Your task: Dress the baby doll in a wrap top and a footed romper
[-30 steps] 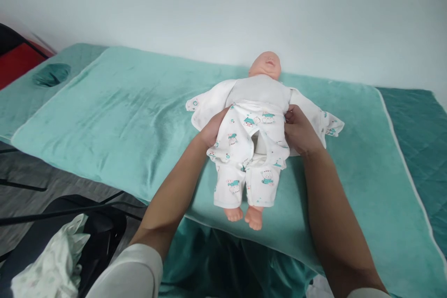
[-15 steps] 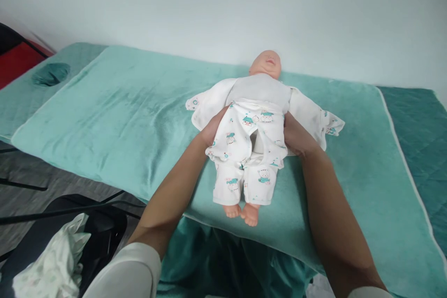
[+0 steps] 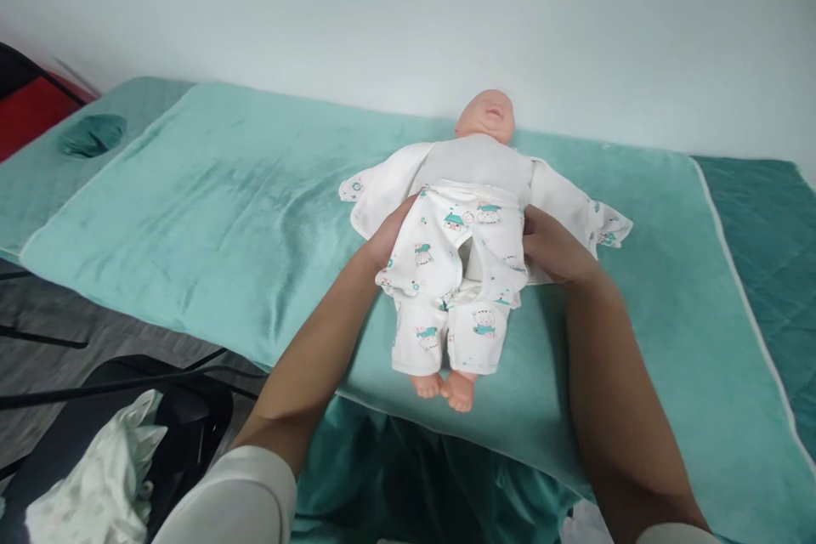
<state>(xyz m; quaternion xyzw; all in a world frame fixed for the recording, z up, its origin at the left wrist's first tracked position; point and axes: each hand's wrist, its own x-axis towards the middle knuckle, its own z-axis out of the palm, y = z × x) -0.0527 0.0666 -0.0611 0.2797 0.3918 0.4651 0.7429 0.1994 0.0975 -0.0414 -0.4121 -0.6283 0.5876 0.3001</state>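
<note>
A baby doll [image 3: 485, 115] lies on its back on a teal towel [image 3: 255, 212], head toward the wall. It wears white printed trousers [image 3: 456, 289], and an open white printed jacket [image 3: 388, 183] is spread beneath it. My left hand [image 3: 382, 240] grips the trousers at the doll's left hip side, fingers tucked under the cloth. My right hand [image 3: 553, 248] holds the other side of the waistband, fingers curled in. The doll's bare feet [image 3: 446, 387] stick out near the towel's front edge.
The towel covers a padded table with a face hole [image 3: 93, 136] at the far left. A darker quilted cover [image 3: 765, 229] lies at the right. A black chair [image 3: 159, 416] with crumpled white cloth [image 3: 95, 484] stands at lower left. A pale wall runs behind.
The trousers have been drawn a little higher up the doll's body and the doll's feet sit slightly farther from me. My right hand shifted slightly along the waistband.
</note>
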